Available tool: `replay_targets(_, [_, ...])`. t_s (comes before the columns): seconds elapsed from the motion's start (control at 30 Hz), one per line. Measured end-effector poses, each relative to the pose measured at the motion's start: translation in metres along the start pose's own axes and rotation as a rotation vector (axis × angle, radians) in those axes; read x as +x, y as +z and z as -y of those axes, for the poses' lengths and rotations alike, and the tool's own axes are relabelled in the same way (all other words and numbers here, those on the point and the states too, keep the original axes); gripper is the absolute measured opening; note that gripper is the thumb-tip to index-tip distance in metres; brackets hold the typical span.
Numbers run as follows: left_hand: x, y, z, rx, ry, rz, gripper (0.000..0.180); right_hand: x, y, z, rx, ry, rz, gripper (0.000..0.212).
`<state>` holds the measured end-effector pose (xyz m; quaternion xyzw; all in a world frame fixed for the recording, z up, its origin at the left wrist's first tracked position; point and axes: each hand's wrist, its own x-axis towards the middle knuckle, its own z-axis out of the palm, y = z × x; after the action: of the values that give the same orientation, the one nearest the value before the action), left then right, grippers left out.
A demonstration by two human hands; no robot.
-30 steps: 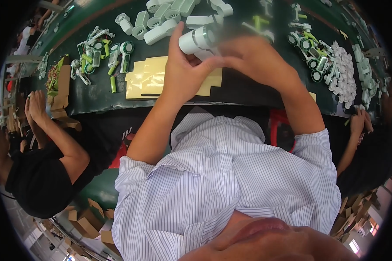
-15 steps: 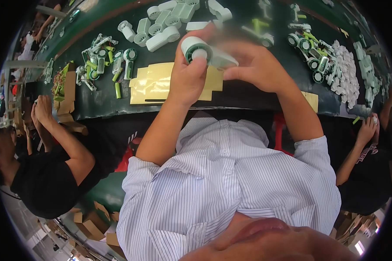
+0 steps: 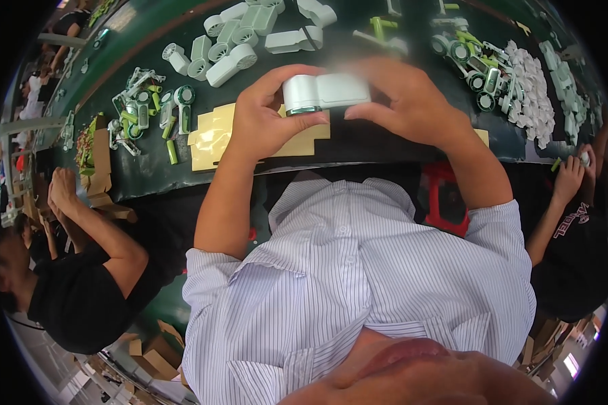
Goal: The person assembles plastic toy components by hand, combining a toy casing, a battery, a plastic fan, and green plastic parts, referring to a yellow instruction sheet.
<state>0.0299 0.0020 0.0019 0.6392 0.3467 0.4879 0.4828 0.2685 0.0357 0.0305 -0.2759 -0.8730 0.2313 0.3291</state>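
Observation:
A pale green handheld fan casing (image 3: pixel 325 92) lies sideways between my two hands, above the near part of the dark green table. My left hand (image 3: pixel 267 111) closes round its broad, rounded end, thumb along the lower edge by a dark green ring. At the narrower end, my right hand (image 3: pixel 419 101) has its thumb against the lower edge; its upper fingers are blurred by motion. Under my left hand, yellow sheets (image 3: pixel 213 138) lie on the table. More fan casings (image 3: pixel 233 61) are heaped beyond my hands.
Fan parts with green cylindrical cells (image 3: pixel 138 111) lie at left. More such parts (image 3: pixel 479 67) sit at right beside a pile of small white pieces (image 3: pixel 530 94). Co-workers sit on both sides, the left one's hands (image 3: pixel 62 189) near a cardboard box (image 3: pixel 101 155). A red stool (image 3: pixel 446 196) stands below the table edge.
The fan casing has turned from showing its round ring opening to lying level, its smooth side facing up. My right hand has come in round the narrower end. My left hand has shifted slightly left.

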Motion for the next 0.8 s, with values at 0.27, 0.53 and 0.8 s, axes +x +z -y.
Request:
replay_targets(0.27, [0.017, -0.004, 0.008, -0.102, -0.071, 0.016, 0.059, 0.012, -0.013, -0.007, 0.156, 0.204, 0.265, 0.048])
replay_targets(0.53, [0.027, 0.015, -0.012, -0.151, 0.046, -0.060, 0.073, 0.004, -0.028, 0.003, 0.164, 0.053, 0.025, 0.039])
replay_targets(0.8, [0.025, 0.002, -0.004, -0.213, -0.066, -0.086, 0.050, -0.059, -0.118, 0.096, 0.190, -0.555, -0.613, 0.084])
